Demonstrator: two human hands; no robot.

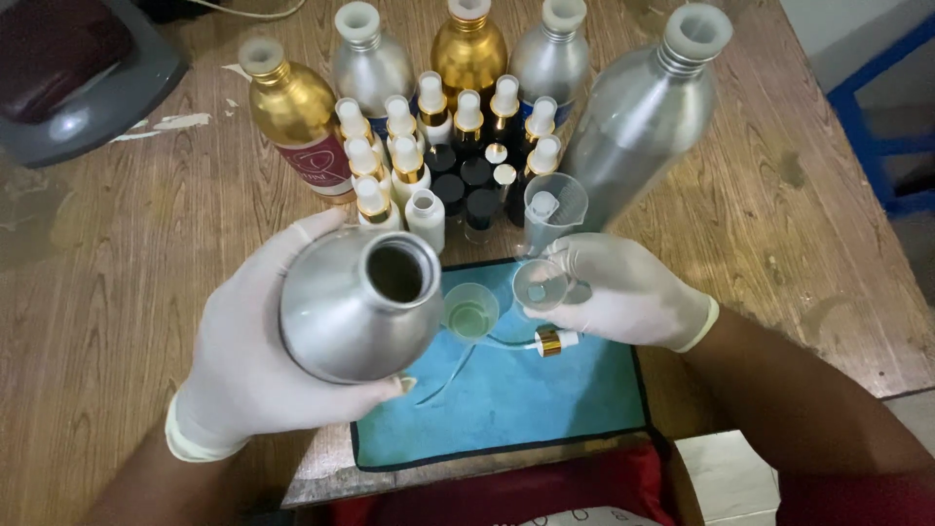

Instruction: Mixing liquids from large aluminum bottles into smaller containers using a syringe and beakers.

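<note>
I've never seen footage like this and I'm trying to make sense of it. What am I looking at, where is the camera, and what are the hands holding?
There is no machine here: a person in pale gloves works at a wooden table. The single camera sits on the person's head and looks down, so the arms enter from the bottom. The left hand holds an open silver metal bottle, its mouth tipped toward the camera. The right hand holds a small clear cup. Between them, on a blue mat, stands a small cup of greenish liquid, and a gold-collared spray pump lies beside it. Behind are a clear measuring beaker, many small spray bottles and large silver and gold bottles.
</note>
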